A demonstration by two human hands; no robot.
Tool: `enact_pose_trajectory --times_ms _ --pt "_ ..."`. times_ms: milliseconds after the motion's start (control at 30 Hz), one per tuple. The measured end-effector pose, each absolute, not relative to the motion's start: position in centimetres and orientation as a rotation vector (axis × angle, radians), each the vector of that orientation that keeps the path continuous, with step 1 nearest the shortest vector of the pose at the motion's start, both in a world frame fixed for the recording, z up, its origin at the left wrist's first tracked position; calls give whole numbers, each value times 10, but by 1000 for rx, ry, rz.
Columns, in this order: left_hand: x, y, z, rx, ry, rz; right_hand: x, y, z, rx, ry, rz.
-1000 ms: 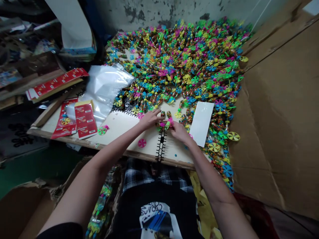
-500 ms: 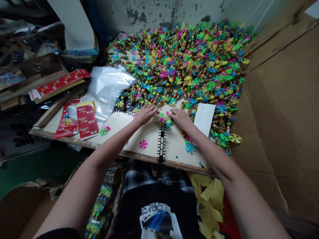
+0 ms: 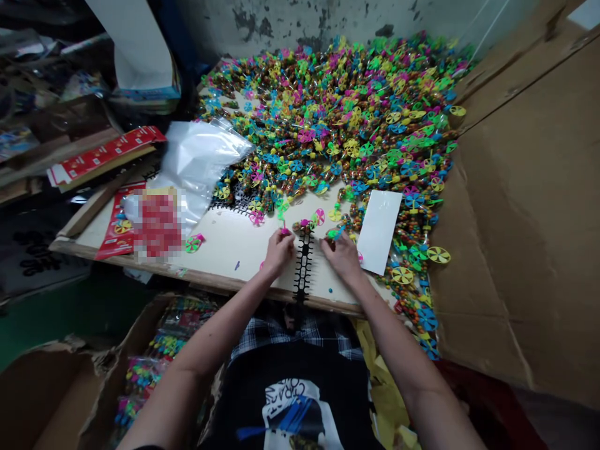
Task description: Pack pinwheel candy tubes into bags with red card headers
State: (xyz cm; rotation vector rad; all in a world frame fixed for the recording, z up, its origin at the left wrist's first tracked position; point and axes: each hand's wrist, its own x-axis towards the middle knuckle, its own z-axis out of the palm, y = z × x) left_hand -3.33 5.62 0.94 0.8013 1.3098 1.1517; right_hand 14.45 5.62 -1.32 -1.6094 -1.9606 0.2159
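A black toothed strip (image 3: 303, 265) runs from the table's front edge toward the middle, with a candy-filled toy (image 3: 304, 225) at its far end. Left of the strip, my left hand (image 3: 280, 251) is closed on a toy with a pink part and a green fan, which points up past the fingers. On the strip's right side my right hand (image 3: 340, 251) is closed round another toy, whose green and blue parts show above the fingers. A large heap of candy toys with coloured fans (image 3: 347, 119) covers the back of the table. A white card (image 3: 380, 231) lies right of my right hand.
Clear plastic bags (image 3: 197, 156) and red printed cards (image 3: 115, 228) lie at the left. A cardboard sheet (image 3: 525, 206) stands on the right. Below the table's front edge (image 3: 225, 284) are an open carton of packed toys (image 3: 145, 369) and yellow papers (image 3: 387, 387).
Both hands have drawn back toward the front edge, each now with a toy in it. The pink fan that lay left of the strip is now mostly hidden by my left hand.
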Motion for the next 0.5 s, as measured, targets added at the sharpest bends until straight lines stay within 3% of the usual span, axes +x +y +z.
enact_pose_trajectory --times_ms 233,500 --pt "-15 62 27 590 1238 1030 118 63 -15 -1685 -2099 320" --pt "-19 61 39 410 1172 1002 106 58 3 -1813 -2071 204"
